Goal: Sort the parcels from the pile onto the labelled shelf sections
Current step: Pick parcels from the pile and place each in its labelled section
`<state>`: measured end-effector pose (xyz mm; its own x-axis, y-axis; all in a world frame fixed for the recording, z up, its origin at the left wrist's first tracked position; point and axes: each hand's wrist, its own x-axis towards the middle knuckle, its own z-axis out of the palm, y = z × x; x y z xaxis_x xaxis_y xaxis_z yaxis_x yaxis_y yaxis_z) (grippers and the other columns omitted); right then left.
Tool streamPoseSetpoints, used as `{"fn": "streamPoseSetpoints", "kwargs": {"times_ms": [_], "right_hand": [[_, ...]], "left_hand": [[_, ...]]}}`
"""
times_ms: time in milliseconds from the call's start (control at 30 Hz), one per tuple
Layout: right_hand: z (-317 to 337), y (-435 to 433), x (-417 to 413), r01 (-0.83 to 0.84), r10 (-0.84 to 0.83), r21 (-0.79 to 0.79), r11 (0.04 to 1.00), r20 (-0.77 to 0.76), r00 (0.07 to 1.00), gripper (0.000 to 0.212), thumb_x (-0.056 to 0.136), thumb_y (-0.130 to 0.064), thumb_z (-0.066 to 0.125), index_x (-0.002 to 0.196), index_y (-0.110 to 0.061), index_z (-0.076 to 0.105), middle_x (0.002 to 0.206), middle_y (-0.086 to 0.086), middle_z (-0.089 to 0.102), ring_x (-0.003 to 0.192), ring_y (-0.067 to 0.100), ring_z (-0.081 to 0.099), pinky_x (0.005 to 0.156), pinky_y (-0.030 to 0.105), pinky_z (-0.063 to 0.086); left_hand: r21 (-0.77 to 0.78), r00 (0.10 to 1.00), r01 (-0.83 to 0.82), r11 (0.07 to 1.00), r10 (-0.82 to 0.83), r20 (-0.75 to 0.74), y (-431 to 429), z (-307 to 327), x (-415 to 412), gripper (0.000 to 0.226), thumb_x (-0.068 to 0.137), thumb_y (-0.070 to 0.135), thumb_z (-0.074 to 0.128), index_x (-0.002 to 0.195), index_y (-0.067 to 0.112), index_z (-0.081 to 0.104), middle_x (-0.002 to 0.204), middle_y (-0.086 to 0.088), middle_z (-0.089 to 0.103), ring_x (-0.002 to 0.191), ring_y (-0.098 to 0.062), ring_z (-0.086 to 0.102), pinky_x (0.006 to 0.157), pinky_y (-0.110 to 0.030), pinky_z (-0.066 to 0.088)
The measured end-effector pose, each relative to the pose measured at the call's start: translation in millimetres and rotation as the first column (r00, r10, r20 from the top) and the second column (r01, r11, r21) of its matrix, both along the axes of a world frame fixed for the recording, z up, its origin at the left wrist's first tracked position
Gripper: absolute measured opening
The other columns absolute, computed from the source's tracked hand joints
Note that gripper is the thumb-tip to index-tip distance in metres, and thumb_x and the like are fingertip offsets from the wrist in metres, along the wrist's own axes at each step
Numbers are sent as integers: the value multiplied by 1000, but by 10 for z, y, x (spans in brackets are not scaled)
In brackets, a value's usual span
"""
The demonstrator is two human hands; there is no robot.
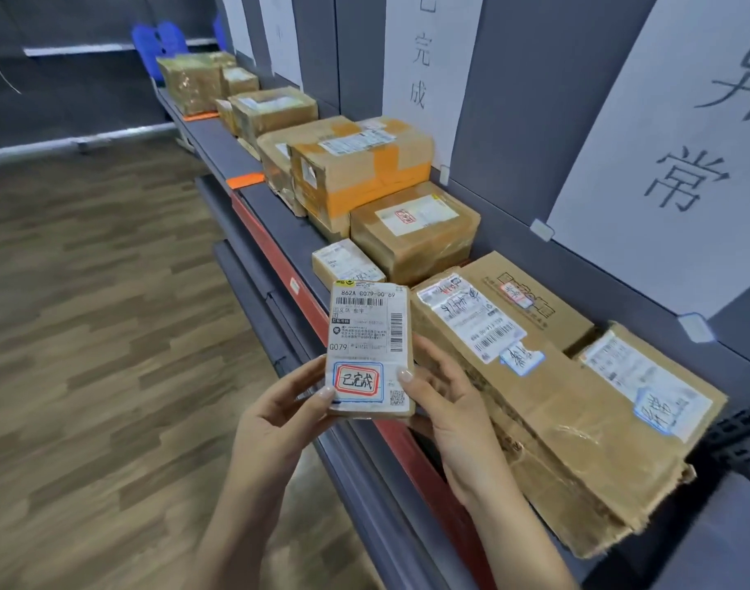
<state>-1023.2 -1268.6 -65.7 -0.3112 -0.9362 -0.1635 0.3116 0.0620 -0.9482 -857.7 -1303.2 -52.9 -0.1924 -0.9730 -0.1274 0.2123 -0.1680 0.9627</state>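
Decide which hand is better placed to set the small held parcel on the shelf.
Probably right. The right hand grips the small white-labelled cardboard parcel on its shelf side, beside the grey metal shelf; the left hand grips the aisle side.

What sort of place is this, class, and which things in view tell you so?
Probably a courier depot or parcel sorting room: labelled cardboard parcels line a long shelf, and big handwritten signs mark its sections.

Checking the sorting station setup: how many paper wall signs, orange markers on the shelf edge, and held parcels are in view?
Wall signs: 4
Orange shelf-edge markers: 2
Held parcel: 1
Total: 7
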Motion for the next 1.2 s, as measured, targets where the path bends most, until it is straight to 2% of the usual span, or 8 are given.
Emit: {"fn": "streamPoseSetpoints", "kwargs": {"times_ms": [200,367,467,533,633,800,967,1200], "right_hand": [[-52,-395,47,94,-94,5,996,-15,995,50,79,-24,72,127,-31,60,110,3,75,104,25,71,88,39,57],[-88,-724,177,199,-199,-7,980,-15,980,42,86,-11,67,124,-27,61,111,0,75,105,21,71,90,39,58],[-74,-953,378,261,-261,-4,965,-29,965,45,82,-17,69,124,-28,61,111,-3,75,108,18,70,94,38,56],[-51,-1132,547,301,-301,-9,954,-42,953,47,78,-23,70,123,-32,61,112,-2,75,108,19,69,90,35,57],[-59,-1453,840,365,-365,4,931,-41,930,41,88,-12,66,124,-32,61,113,0,74,106,18,71,81,27,57],[15,-1941,1410,460,-458,36,887,-39,888,40,91,-11,64,120,-37,59,113,-3,74,108,18,69,97,41,53],[115,-2221,1800,551,-548,45,833,-73,833,46,83,-23,68,124,-40,56,108,-3,75,106,15,70,97,39,52],[111,-2319,1876,643,-638,68,763,-85,765,42,91,-14,64,123,-41,57,111,-1,75,109,19,68,96,40,53]], "left_hand": [[22,997,74,997,-73,-21,-511,-34,5,38,71,16,65,109,13,68,101,-2,76,93,-15,73,69,-21,57],[46,983,183,982,-183,2,-1011,-118,102,40,75,15,65,115,12,68,104,-3,75,97,-19,72,74,-23,57],[51,966,257,965,-257,7,-1371,-130,245,38,78,13,63,116,13,67,104,-2,75,96,-19,72,73,-22,57],[56,954,299,953,-299,-3,-1620,-105,367,39,75,15,64,114,14,67,102,-1,76,94,-17,72,72,-21,57],[71,936,353,933,-353,-9,-2019,-75,602,39,74,14,65,112,14,68,102,-3,76,93,-18,73,71,-20,56],[82,897,437,896,-441,37,-2652,-8,1042,29,85,3,63,110,15,69,98,2,76,91,-17,73,70,-21,57],[95,838,534,840,-541,71,-3109,53,1268,30,87,1,63,111,18,69,100,3,76,93,-16,73,71,-22,58],[116,771,623,774,-632,78,-3335,60,1216,30,89,1,62,109,22,69,99,4,76,94,-14,72,69,-21,58]]}}
